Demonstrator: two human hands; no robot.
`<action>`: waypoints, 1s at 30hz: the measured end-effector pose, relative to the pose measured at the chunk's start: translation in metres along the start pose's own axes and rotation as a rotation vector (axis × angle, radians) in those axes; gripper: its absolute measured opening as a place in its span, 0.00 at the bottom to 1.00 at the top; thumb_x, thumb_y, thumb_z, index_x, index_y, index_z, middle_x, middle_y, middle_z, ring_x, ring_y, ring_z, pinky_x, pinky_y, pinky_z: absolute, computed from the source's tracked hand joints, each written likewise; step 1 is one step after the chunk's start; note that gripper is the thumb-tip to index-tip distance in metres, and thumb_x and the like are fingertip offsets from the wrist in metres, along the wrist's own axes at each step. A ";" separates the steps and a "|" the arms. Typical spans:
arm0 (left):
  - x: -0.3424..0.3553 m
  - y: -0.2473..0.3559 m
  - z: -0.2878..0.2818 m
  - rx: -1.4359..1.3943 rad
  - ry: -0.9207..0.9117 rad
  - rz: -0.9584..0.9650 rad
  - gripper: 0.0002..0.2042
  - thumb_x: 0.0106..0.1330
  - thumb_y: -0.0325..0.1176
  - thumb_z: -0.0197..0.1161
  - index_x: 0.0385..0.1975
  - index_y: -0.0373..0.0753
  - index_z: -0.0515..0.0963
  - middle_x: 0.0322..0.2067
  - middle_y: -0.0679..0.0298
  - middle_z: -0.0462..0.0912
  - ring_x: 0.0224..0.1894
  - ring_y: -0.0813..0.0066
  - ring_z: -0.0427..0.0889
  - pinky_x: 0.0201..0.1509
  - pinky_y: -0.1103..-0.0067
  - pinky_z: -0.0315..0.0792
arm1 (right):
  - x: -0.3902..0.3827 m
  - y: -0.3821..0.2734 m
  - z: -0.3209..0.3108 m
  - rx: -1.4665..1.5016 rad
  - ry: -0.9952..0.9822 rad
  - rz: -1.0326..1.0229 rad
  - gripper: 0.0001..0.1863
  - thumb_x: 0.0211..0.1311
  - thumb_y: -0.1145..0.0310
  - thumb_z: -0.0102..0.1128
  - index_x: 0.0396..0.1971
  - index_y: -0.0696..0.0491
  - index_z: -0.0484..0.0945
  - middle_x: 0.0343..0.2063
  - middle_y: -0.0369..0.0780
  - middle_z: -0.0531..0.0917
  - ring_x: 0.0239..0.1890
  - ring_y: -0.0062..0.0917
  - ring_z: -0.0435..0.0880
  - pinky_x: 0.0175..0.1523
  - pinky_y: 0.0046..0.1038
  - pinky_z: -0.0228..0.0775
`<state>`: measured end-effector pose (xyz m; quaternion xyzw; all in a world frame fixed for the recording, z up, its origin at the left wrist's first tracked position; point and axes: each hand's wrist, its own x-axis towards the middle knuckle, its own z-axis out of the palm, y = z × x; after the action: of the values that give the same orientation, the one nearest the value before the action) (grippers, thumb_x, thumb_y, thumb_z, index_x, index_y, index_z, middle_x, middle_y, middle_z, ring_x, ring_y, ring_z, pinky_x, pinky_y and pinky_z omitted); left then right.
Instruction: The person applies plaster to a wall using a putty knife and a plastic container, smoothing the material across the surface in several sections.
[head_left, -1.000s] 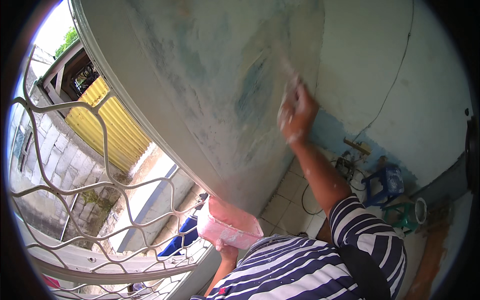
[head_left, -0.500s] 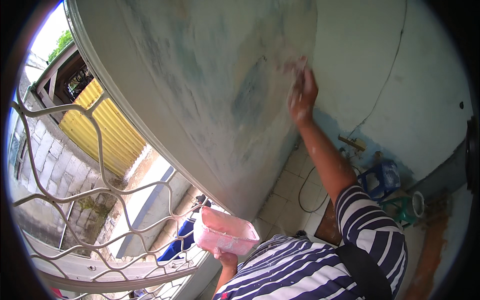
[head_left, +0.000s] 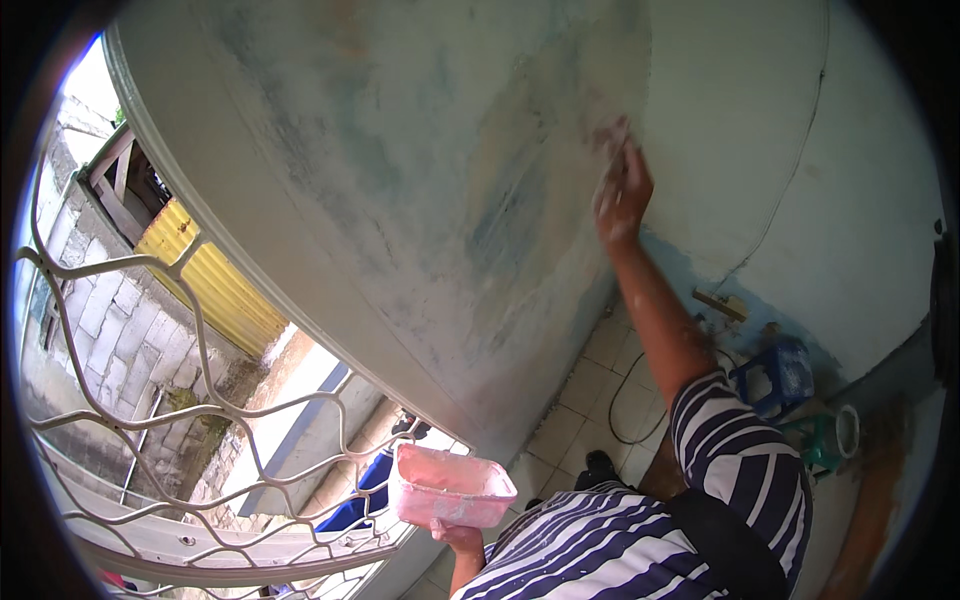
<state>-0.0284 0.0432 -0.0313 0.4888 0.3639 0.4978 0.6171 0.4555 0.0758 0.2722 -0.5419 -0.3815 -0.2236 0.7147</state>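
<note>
My right hand (head_left: 625, 198) is raised against the patchy wall (head_left: 400, 230), close to its right-hand corner. Its fingers are drawn together and smeared pale; whatever they may hold is too blurred to make out. Low in the view, my left hand (head_left: 460, 538) supports a pink rectangular tub (head_left: 465, 512) from beneath, with its thumb against the side. Pale pink paste coats the tub's inner walls. Grey, blue and whitish smears cover the wall left of my right hand.
A white metal grille (head_left: 215, 408) curves along the left, with a yellow corrugated sheet (head_left: 208, 280) and a block wall outside. At right, a blue stool (head_left: 778, 375) and a green stool (head_left: 815, 440) stand by the adjoining wall. A thin hose (head_left: 618, 425) loops on the tiles.
My view has shifted a little, and a dark shoe now shows below. The pink tub sits more level. My right hand stays at nearly the same part of the wall.
</note>
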 end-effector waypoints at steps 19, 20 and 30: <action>0.005 0.007 0.139 0.129 0.329 0.274 0.36 0.67 0.62 0.36 0.62 0.36 0.57 0.59 0.51 0.64 0.59 0.55 0.70 0.59 0.57 0.70 | 0.087 0.135 0.018 0.312 0.089 0.283 0.07 0.65 0.73 0.48 0.29 0.58 0.74 0.19 0.32 0.71 0.18 0.16 0.67 0.24 0.18 0.62; 0.008 0.011 0.155 0.276 0.337 0.341 0.34 0.69 0.61 0.33 0.60 0.36 0.58 0.59 0.51 0.64 0.57 0.56 0.71 0.58 0.59 0.72 | 0.055 0.124 0.032 0.364 -0.025 0.356 0.05 0.61 0.72 0.51 0.31 0.57 0.76 0.22 0.34 0.73 0.23 0.20 0.70 0.28 0.23 0.64; -0.006 -0.005 0.184 -0.072 0.475 0.270 0.37 0.67 0.63 0.35 0.66 0.40 0.51 0.64 0.52 0.58 0.63 0.55 0.66 0.61 0.58 0.70 | 0.011 0.123 -0.014 0.174 -0.080 0.155 0.10 0.53 0.74 0.59 0.37 0.58 0.78 0.29 0.43 0.80 0.33 0.33 0.80 0.37 0.34 0.70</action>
<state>0.1441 -0.0068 0.0109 0.3803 0.4120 0.6889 0.4594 0.5563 0.1025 0.2049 -0.5141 -0.3847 -0.1118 0.7584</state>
